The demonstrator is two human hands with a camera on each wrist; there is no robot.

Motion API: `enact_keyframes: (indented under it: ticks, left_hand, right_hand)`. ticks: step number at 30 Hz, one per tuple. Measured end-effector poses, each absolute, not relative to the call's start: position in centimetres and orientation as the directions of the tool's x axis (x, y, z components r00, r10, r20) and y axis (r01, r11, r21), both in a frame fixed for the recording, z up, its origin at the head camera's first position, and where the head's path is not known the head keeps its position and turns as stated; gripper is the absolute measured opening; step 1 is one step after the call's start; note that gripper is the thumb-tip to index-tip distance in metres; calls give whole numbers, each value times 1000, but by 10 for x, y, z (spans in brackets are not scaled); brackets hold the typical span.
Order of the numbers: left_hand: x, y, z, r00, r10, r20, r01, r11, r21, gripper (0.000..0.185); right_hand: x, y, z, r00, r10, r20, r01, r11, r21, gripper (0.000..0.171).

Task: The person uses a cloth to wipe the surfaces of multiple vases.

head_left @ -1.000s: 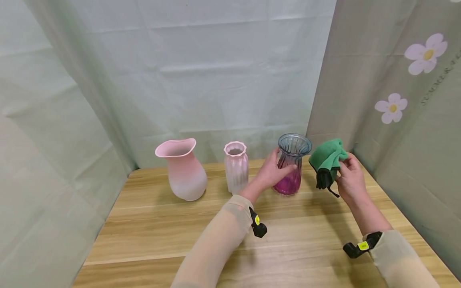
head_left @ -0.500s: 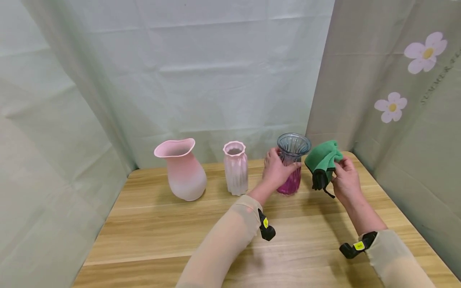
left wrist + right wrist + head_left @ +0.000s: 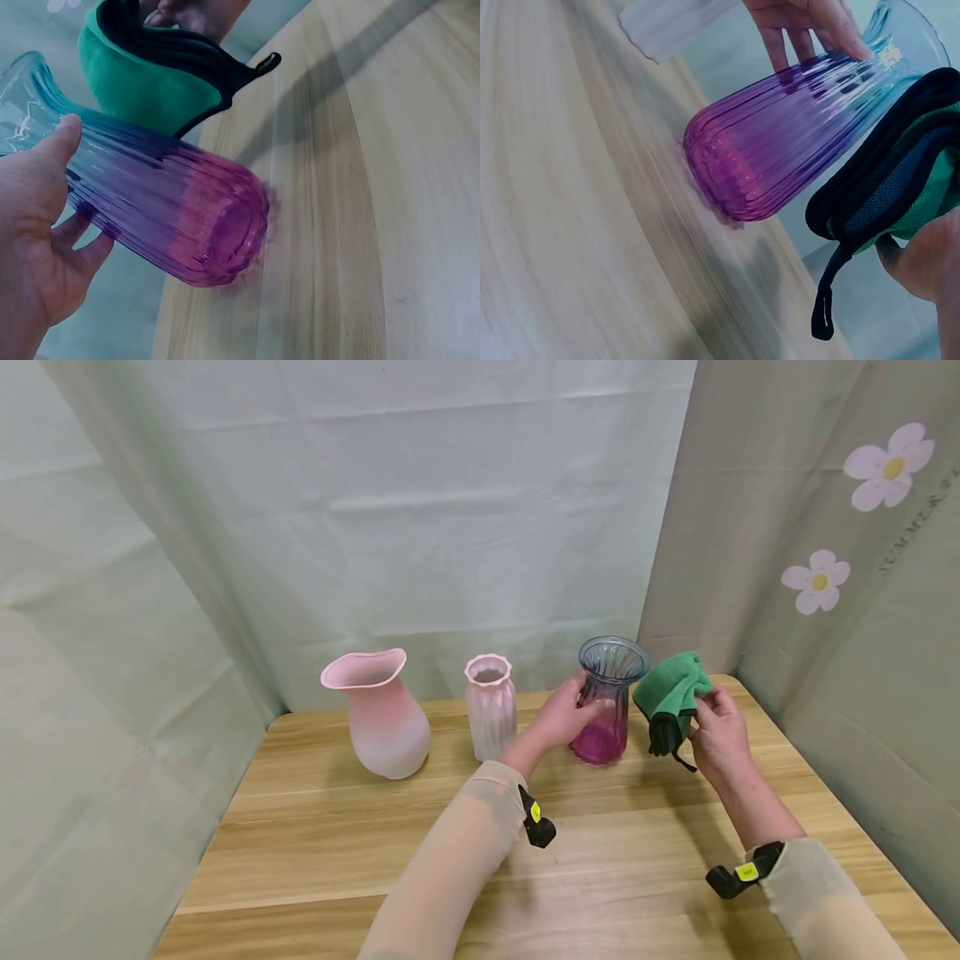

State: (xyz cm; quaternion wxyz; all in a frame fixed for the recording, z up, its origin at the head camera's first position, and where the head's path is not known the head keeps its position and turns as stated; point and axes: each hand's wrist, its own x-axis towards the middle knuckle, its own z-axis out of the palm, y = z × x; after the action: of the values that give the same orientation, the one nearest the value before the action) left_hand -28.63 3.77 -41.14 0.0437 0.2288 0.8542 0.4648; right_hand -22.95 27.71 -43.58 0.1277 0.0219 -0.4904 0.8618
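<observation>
A ribbed glass vase (image 3: pixel 603 731), blue at its flared rim and fading to magenta at the base, stands upright at the back right of the table. My left hand (image 3: pixel 564 714) grips its upper body from the left, thumb in front and fingers behind, as the left wrist view also shows. To the right of the vase, my right hand (image 3: pixel 722 735) holds a folded green cloth (image 3: pixel 671 685) with black edging and a hanging black loop (image 3: pixel 823 311). In the left wrist view the cloth (image 3: pixel 150 90) overlaps the vase's far side.
Left of the glass vase stands a small pale pink fluted vase (image 3: pixel 492 718). Farther left is a larger pink-and-white vase (image 3: pixel 386 727) with a wavy rim. The wooden table (image 3: pixel 315 852) ends at a hanging curtain (image 3: pixel 465 527) behind.
The cloth in my right hand has shifted slightly left, closer to the glass vase. My left hand moved rightward round the vase, then back left. The other vases have stayed in place.
</observation>
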Motion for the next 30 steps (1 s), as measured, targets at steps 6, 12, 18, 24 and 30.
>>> enact_keyframes:
  ticks: [6, 12, 18, 24, 30]
  left_hand:
    - [-286, 35, -411, -886, 448, 121, 348, 468, 812, 77]
    - [-286, 35, -412, -890, 439, 121, 339, 461, 820, 75]
    - [-288, 36, -414, -890, 439, 124, 346, 475, 809, 76]
    - [-288, 36, -415, -893, 435, 115, 343, 494, 799, 77]
    - [-288, 35, -415, -893, 435, 117, 346, 496, 796, 77]
  right_hand:
    - [-234, 271, -430, -966, 198, 169, -245, -476, -845, 12]
    - [-240, 261, -419, -966, 179, 187, -252, -486, -837, 15]
    - [-244, 249, -412, -967, 184, 179, -246, -472, -847, 12]
    - [-247, 239, -410, -971, 176, 164, -231, -500, -835, 14]
    - [-250, 235, -417, -972, 154, 179, -231, -467, -853, 15]
